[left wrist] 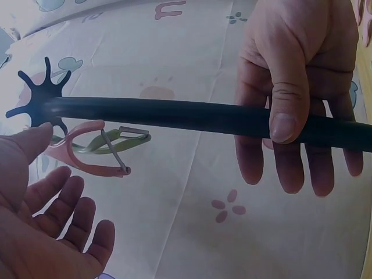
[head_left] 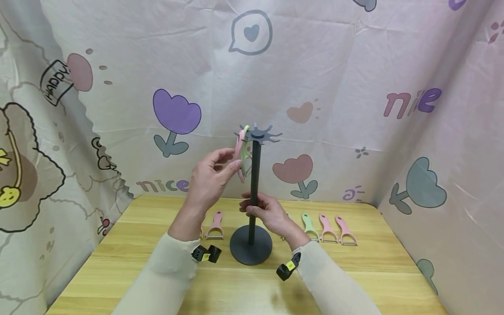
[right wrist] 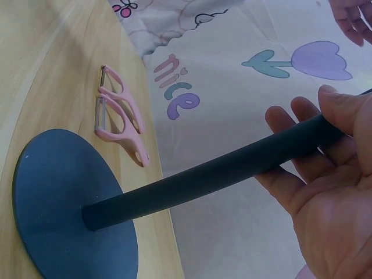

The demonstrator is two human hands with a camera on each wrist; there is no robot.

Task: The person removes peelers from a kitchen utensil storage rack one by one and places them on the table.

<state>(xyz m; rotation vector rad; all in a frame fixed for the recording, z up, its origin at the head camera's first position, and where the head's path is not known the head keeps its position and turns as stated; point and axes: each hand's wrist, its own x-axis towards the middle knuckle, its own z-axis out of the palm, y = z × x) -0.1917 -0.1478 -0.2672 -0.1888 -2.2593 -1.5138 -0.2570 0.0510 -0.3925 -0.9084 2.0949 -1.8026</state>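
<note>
A dark stand [head_left: 255,175] with a round base [head_left: 250,253] rises from the table, topped by a ring of hooks [head_left: 267,135]. My right hand [head_left: 271,214] grips its pole partway up, thumb on one side and fingers behind. At the left of the hooks, my left hand [head_left: 210,177] pinches a pink peeler [head_left: 239,148] by its handle; the blade end points down in the head view. Close beside it, a green peeler [left wrist: 110,141] hangs from the hooks, partly hidden by the pink one in the head view.
Right of the stand lie another green peeler [head_left: 309,225] and two pink peelers, one of them the outermost peeler [head_left: 345,229]. Two more pink peelers, including the nearer peeler [right wrist: 122,131], lie on the left. Behind the wooden table [head_left: 118,262] hangs a printed curtain [head_left: 334,65].
</note>
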